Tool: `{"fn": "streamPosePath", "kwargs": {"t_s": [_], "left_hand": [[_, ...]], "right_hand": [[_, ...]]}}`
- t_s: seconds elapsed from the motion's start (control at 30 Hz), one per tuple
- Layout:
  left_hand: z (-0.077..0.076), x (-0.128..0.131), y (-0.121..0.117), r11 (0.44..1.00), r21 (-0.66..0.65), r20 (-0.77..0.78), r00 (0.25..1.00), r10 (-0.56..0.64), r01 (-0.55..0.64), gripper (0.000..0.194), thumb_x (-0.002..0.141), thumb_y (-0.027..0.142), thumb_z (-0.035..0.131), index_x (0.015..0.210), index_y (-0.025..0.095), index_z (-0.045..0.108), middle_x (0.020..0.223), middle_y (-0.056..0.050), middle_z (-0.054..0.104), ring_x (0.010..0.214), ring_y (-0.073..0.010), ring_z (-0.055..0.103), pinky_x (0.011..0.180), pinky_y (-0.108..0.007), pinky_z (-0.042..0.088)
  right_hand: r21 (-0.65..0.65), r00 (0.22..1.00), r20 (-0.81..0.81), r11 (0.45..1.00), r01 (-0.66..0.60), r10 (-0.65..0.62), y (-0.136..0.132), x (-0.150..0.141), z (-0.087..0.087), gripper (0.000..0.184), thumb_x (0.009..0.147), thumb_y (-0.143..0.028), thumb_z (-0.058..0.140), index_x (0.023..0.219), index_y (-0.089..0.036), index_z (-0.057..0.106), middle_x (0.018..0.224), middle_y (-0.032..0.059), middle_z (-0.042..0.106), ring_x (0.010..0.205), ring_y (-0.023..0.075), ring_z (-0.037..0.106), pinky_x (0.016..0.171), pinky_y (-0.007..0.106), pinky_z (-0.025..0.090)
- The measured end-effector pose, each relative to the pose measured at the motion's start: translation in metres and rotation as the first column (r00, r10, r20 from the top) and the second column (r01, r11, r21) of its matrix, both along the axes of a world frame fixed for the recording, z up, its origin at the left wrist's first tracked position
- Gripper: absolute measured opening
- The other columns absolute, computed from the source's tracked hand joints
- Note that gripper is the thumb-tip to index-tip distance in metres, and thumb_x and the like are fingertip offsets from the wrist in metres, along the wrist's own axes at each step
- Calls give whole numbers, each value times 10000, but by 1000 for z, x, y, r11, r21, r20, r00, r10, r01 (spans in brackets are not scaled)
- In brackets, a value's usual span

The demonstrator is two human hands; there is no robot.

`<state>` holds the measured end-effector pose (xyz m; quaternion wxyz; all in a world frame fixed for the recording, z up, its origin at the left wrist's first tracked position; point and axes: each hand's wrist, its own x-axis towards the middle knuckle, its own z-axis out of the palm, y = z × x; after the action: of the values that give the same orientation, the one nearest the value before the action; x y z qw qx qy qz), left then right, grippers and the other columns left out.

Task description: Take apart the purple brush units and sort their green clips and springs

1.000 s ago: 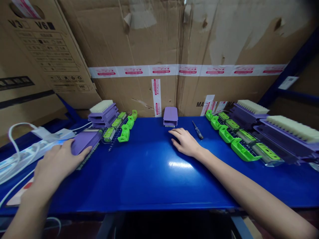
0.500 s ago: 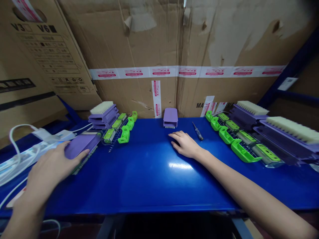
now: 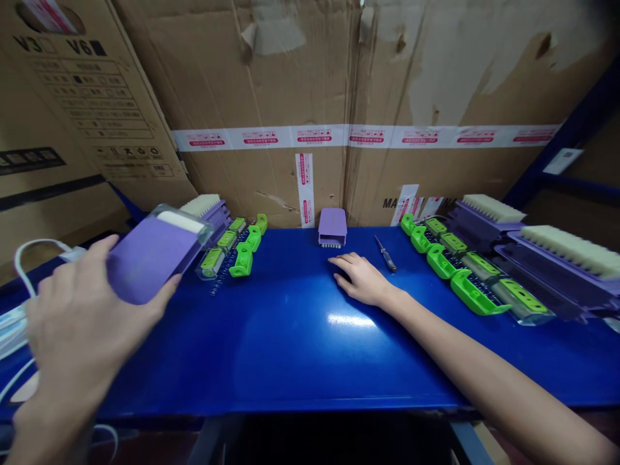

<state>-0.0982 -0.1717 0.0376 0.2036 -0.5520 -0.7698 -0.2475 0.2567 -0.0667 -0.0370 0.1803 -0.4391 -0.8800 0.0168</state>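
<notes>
My left hand (image 3: 92, 303) grips a purple brush head (image 3: 152, 255) by its sides, raised at the left. A clear end piece with a white roller-like strip shows at its far end; its underside is hidden. On the blue table, my right hand (image 3: 361, 279) rests palm down with fingers stretched and nothing in them. Just beyond those fingers stands a small purple brush housing (image 3: 332, 226), bristles down. To the right of it lies a screwdriver (image 3: 385, 254) with a clear handle.
Green curved clips (image 3: 241, 259), springs and green-topped clear blocks (image 3: 213, 261) line the left, beside stacked purple brushes (image 3: 216, 219). More green clips (image 3: 440, 261) and purple brushes with cream bristles (image 3: 571, 248) stand at right. Cardboard (image 3: 261, 84) walls the back; white cables (image 3: 29, 258) lie left.
My left hand has lifted the purple brush head up from the table and tilted it, bringing its clear end into view. My right hand stays where it was.
</notes>
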Motion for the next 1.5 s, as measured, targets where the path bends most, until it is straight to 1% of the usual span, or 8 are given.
{"fn": "streamPosePath", "kwargs": {"t_s": [0.07, 0.13, 0.23, 0.33, 0.57, 0.83, 1.07, 1.5], "left_hand": [[5, 20, 7, 978, 177, -131, 987, -91, 114, 871, 734, 632, 548, 1442, 190, 297, 1317, -178, 479, 1162, -432, 465, 956, -547, 369], [8, 38, 16, 951, 196, -282, 942, -180, 241, 845, 733, 555, 603, 1423, 150, 332, 1201, -179, 554, 1047, -379, 534, 864, -476, 426], [5, 64, 32, 899, 100, -462, 820, -339, 427, 784, 776, 431, 610, 1414, 82, 318, 1176, -197, 570, 987, -335, 545, 790, -418, 427], [-4, 91, 49, 818, -1, -521, 698, -492, 576, 768, 770, 367, 633, 1405, 65, 326, 1185, -203, 568, 1019, -324, 537, 825, -414, 408], [-28, 132, 85, 692, -182, -573, 496, -653, 699, 734, 768, 265, 622, 1412, 41, 352, 1194, -210, 560, 1057, -329, 522, 897, -455, 372], [-37, 140, 100, 631, -174, -610, 421, -671, 756, 654, 814, 295, 589, 1398, 76, 393, 1221, -196, 559, 1081, -322, 523, 922, -463, 369], [-44, 139, 103, 588, -153, -594, 402, -697, 794, 645, 850, 317, 545, 1414, 72, 352, 1241, -197, 553, 1111, -317, 521, 947, -464, 372], [-45, 139, 102, 563, -151, -597, 379, -707, 813, 626, 865, 336, 529, 1404, 65, 360, 1283, -204, 537, 1154, -320, 514, 973, -462, 364]], "right_hand": [[0, 1000, -14, 1000, 1, -1, 1, 0, 0, 413, 912, -241, 447, 1295, -112, 530, 1226, 133, 604, 1107, 271, 530, 950, 431, 435], [8, 998, -61, 1000, 10, -9, 3, 1, -1, 411, 922, -255, 427, 1288, -104, 535, 1193, 137, 623, 1086, 265, 549, 957, 423, 435], [34, 978, -200, 998, 58, -50, 7, 5, -2, 402, 940, -272, 374, 1260, -114, 558, 1163, 135, 646, 1070, 248, 577, 961, 401, 440], [44, 940, -331, 994, 105, -84, 14, 10, -3, 393, 932, -273, 357, 1221, -141, 588, 1153, 125, 658, 1060, 240, 597, 946, 391, 452], [-40, 835, -519, 981, 189, -182, 23, 22, -2, 419, 897, -232, 322, 1186, -156, 616, 1097, 102, 686, 1025, 221, 628, 922, 359, 465], [-84, 749, -627, 975, 207, -213, 20, 23, 2, 432, 926, -355, 332, 1198, -174, 614, 1162, 87, 669, 1090, 230, 603, 950, 358, 439], [-105, 613, -775, 988, 113, -152, 16, 20, 3, 552, 956, -535, 265, 1184, -184, 625, 1168, 66, 663, 1095, 216, 592, 961, 343, 429], [-164, 562, -808, 984, 75, -178, 16, 19, 1, 601, 927, -607, 288, 1173, -179, 632, 1137, 70, 670, 1065, 224, 602, 940, 351, 441]]}}
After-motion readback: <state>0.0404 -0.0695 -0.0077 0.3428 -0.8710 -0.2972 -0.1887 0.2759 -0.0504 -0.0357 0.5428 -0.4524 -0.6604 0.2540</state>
